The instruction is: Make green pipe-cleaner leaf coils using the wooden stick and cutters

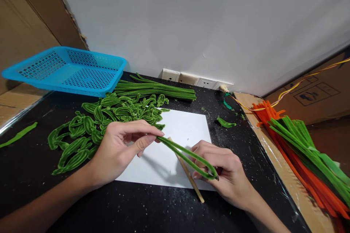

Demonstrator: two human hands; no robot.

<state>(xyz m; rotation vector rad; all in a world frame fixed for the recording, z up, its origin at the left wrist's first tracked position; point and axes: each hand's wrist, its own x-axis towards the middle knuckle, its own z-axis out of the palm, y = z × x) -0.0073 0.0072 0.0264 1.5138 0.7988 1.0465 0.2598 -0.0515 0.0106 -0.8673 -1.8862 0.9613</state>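
Note:
A long green pipe cleaner is bent into a narrow loop above a white sheet of paper. My left hand pinches its two ends together between thumb and fingertips. At the rounded bend, my right hand has its fingers closed on the loop; a small dark, shiny bit shows there, too hidden to name. Under the loop, a thin wooden stick lies slantwise across the paper's front edge. Beside my left hand spreads a heap of green leaf-shaped pipe cleaner pieces.
Behind the heap lies a bundle of straight green pipe cleaners. A blue perforated basket stands back left. One leaf piece sits right of the paper. Orange stems and a green bundle lie at right, near power sockets and wires.

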